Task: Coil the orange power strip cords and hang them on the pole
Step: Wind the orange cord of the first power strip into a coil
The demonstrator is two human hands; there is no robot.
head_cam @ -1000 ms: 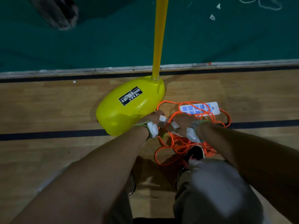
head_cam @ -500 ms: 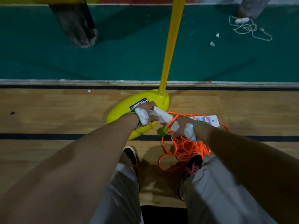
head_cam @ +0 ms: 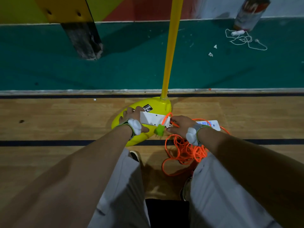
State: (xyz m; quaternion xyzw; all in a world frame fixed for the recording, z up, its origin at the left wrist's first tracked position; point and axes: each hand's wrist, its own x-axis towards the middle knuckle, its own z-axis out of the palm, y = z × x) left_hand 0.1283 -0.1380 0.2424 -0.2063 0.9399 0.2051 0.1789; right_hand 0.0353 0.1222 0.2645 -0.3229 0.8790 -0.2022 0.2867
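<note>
No text legible, black sticker (head_cam: 147, 108) on the yellow pole base (head_cam: 162, 106) with white print too small to read, blurred red-and-white printing on a container (head_cam: 251, 12) far beyond the base, to its right

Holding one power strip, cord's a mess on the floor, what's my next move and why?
Probably draw a first loop with the right hand: it pinches the orange cord beside the white power strip that the left hand grips, and the rest lies tangled on the floor.

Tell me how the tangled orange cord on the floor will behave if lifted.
The orange cord looks thin and floppy, so it will probably droop. Its loops overlap in a heap, so they may snag.
</note>
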